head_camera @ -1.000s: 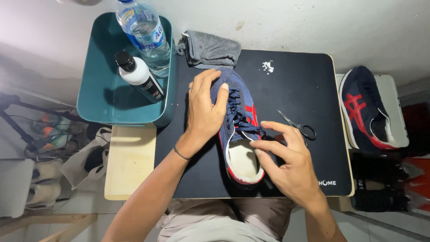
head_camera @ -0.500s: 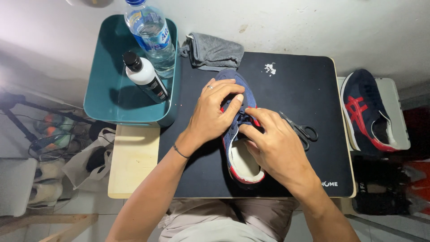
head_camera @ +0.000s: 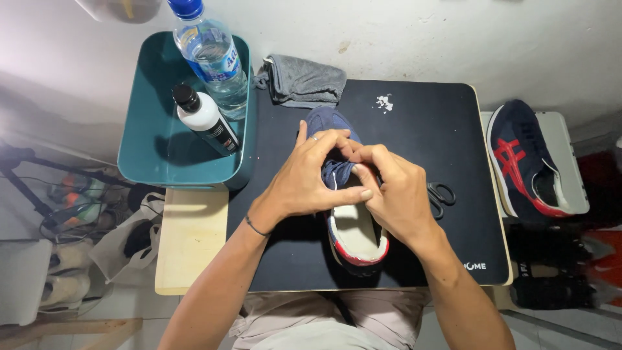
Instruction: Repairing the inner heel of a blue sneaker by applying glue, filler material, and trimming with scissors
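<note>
Both hands, left hand [head_camera: 304, 178] and right hand [head_camera: 396, 194], pinch closed on the laces of the navy suede sneaker [head_camera: 350, 227] lying between them on the bench.

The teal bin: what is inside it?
Inside the teal bin stand a clear water bottle with a blue cap and a white bottle with a black cap. Its floor beneath them is hidden.

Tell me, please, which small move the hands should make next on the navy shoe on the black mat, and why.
Probably pull the lace ends snug. The left hand and right hand meet over the laces of the navy suede shoe with the red and white sole, fingers pinching there, and the shoe lies flat on the black rectangular mat. The laces themselves are mostly hidden.
</note>
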